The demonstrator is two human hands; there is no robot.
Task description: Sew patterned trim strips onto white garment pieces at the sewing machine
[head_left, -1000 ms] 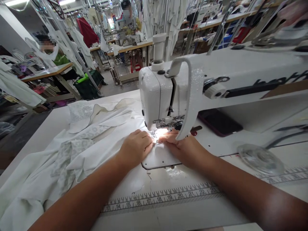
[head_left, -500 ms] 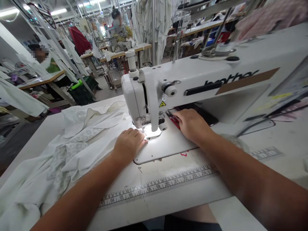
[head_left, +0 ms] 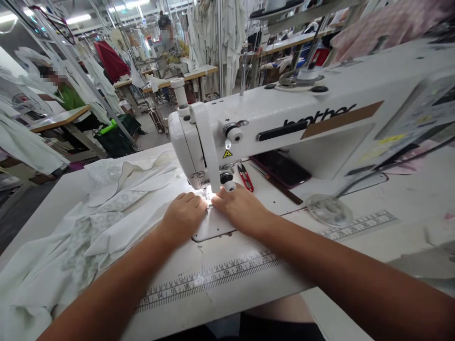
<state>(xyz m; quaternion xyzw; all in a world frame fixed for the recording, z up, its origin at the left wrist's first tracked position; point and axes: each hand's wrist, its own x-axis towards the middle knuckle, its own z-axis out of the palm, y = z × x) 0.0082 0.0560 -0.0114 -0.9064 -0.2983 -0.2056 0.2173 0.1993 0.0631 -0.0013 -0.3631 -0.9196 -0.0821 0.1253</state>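
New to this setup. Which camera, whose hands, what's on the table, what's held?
No robot here: a person's bare left hand and right hand are at a white sewing machine. Every picture comes from one head-worn camera looking forward and down. On the table, pale, partly patterned fabric lies to the left; red snips, a dark phone, a brown-handled tool and a clear round dish lie to the right. Both hands' fingertips are by the lit needle area; glare and the fingers hide what, if anything, they hold.

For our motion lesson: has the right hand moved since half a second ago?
Yes: the right hand has moved left, from the red snips to the lit needle area of the sewing machine.
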